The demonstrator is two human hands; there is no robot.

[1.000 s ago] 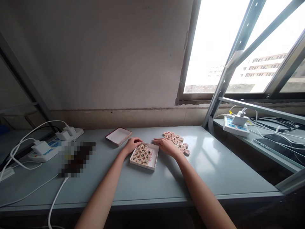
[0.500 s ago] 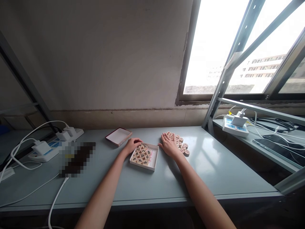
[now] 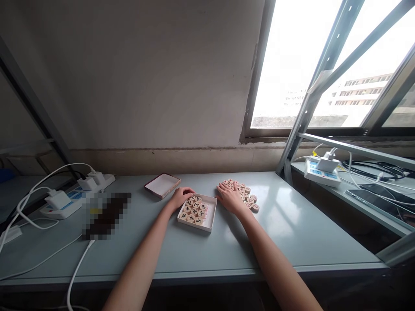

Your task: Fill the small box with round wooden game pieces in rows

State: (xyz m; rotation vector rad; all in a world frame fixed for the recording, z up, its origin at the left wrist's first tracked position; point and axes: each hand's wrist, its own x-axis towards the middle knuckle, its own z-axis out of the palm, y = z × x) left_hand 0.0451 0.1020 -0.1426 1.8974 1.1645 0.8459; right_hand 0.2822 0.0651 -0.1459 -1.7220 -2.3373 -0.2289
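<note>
A shallow white box lies on the table, with several round wooden Chinese chess pieces in rows inside, their black characters facing up. Part of the box's right side shows bare floor. My left hand is closed over the far left corner of the box, its fingertips near the pieces there. To the right of the box, my right hand lies palm down with fingers spread over loose chess pieces with red characters. Some of these pieces are hidden under the hand.
Behind my left hand lies an upturned box lid. A power strip with chargers and white cables stands at the left, near a blurred-out dark object. Another power strip and phones are on the right-hand shelf beyond a metal post.
My right hand has shifted very slightly over the red pieces, its fingers a little more spread. The left hand stays at the box corner. The whole view has moved a little.
</note>
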